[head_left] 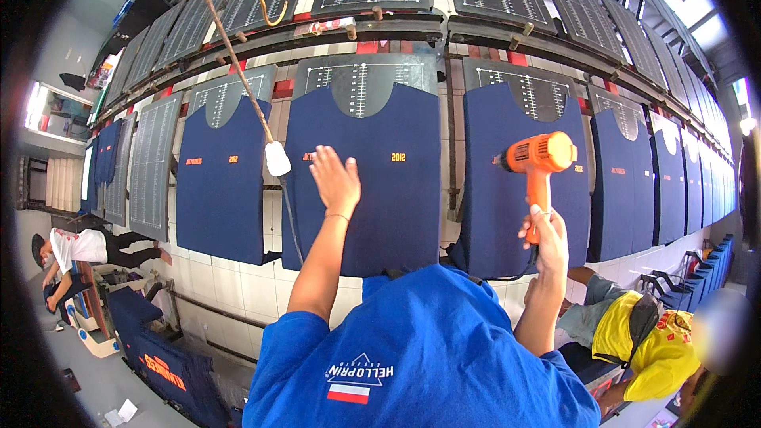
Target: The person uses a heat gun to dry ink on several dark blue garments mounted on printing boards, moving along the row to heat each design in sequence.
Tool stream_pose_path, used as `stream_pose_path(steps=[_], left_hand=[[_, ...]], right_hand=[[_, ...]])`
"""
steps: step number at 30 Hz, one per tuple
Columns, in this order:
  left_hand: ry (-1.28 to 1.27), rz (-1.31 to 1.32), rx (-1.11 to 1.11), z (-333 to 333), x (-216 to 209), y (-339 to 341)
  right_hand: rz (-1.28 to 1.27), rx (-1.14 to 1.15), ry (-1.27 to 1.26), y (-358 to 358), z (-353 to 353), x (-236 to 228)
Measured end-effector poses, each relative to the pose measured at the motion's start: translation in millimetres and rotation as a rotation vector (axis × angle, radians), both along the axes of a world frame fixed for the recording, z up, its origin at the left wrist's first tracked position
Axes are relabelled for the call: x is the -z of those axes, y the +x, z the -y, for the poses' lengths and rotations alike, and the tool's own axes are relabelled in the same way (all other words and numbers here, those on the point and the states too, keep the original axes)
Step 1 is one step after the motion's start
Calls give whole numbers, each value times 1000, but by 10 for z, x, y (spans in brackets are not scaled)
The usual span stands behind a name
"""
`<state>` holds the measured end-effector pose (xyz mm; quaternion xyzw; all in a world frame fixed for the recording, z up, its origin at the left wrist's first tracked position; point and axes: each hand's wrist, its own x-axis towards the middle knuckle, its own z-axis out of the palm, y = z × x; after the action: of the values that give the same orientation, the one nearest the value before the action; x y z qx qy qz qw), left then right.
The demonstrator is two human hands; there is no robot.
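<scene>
Orange heat gun [541,160] stood upright in the right hand [547,231], over a navy shirt [495,218]; the fingers wrapped its handle, a hold that seemed meant to leave the nozzle free, pointing toward the left hand's side; whether it met the cloth, I could not tell. The left hand [335,178] held nothing; it was flattened, palm down, above or on a second navy shirt [396,210]; contact was unclear. Both shirts were drawn over dark gridded boards [317,77], necklines beyond the hands, probably so the fabric lay smooth and square. Just left of the left hand hung a white connector [277,158] on a cord [238,63], perhaps overhead for reach; behind the right hand, farther right, bent a person in yellow [654,349].
</scene>
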<state>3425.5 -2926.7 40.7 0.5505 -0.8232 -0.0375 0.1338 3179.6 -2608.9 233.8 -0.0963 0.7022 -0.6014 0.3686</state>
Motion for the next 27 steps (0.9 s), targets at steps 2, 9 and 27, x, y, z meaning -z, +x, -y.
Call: stream_pose_path(steps=[2, 9, 27], left_hand=[[10, -1, 181, -228, -75, -228], [54, -69, 444, -245, -100, -562], [-11, -45, 397, 372, 72, -1876]], right_hand=[[34, -3, -26, 123, 11, -46], [-49, 93, -78, 451, -171, -189], [-172, 412, -45, 616, -1136, -528]])
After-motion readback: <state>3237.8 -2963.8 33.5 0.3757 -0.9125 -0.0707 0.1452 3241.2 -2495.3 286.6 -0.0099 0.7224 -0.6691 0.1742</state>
